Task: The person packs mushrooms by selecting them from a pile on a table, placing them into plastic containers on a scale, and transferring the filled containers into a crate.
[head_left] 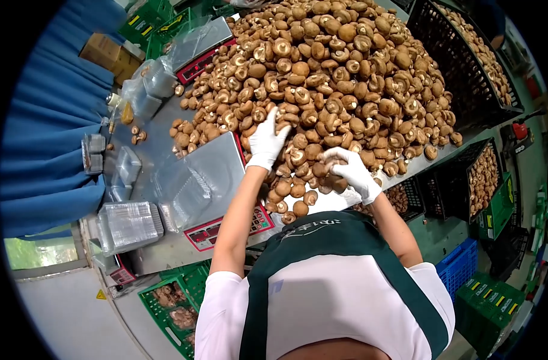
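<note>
Touching mushrooms (346,72) mid-frame, the left hand (268,144) is wide; the right hand (353,173) curls, hold unclear; the scale (223,171) sits close, probably for reach.

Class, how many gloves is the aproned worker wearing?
2: one on the left hand, one on the right hand, both at the mushrooms; neither is fully hidden.

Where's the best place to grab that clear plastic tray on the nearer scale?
Probably by its rim, from above, on the side facing the left hand: the clear plastic tray looks thin-walled and open, and nothing covers it.
</note>
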